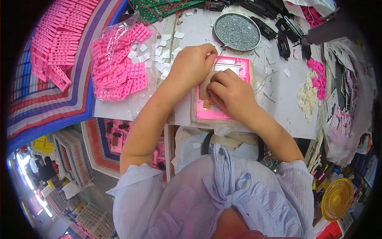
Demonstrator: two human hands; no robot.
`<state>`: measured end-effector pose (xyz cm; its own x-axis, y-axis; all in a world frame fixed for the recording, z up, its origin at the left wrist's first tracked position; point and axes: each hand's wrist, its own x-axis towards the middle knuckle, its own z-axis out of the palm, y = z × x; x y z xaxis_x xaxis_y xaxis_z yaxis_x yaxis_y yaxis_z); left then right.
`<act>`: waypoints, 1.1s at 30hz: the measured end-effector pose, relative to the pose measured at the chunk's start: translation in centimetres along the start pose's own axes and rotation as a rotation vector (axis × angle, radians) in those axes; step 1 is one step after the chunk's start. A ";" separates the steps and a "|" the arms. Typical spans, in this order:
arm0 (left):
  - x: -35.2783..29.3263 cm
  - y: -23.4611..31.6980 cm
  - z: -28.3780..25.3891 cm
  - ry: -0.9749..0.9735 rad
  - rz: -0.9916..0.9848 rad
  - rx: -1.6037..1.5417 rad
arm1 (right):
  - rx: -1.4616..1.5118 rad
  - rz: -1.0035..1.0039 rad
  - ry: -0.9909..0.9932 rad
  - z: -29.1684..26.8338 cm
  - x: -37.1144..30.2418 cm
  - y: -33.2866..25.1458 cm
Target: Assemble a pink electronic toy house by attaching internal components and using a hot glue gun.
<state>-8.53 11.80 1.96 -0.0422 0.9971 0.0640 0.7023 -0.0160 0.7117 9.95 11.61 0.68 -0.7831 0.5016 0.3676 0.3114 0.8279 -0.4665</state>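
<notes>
A pink plastic housing (248, 65) lies in front of me on the white worktable, on a pale, plastic-wrapped block. Bent over its far left corner, my left hand (193, 65) has its thumb and forefinger pressed together; whatever they hold is hidden. My right hand (234, 95) reaches over the housing's middle with curled fingers, and I cannot make out what is in them. Beside those fingertips a brown board (204, 88) shows inside the housing. A silvery panel with dark lines (227, 67) sits in its far part.
A round dish of small metal screws (237, 32) stands beyond the housing. To the left are a bag of pink keypads (119, 63), white squares (161, 59) and a striped crate (79, 105) of pink parts. Black parts (284, 34) and cream pieces (307, 97) lie right.
</notes>
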 end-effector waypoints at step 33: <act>-0.8 0.5 0.4 0.040 0.040 -0.210 | -0.296 0.052 0.097 -4.2 1.6 3.2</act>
<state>-7.85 10.98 1.98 -0.0486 0.9915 0.1203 0.5408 -0.0751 0.8378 11.98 16.09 3.17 -0.7114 0.5550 0.4312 0.5041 0.8304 -0.2373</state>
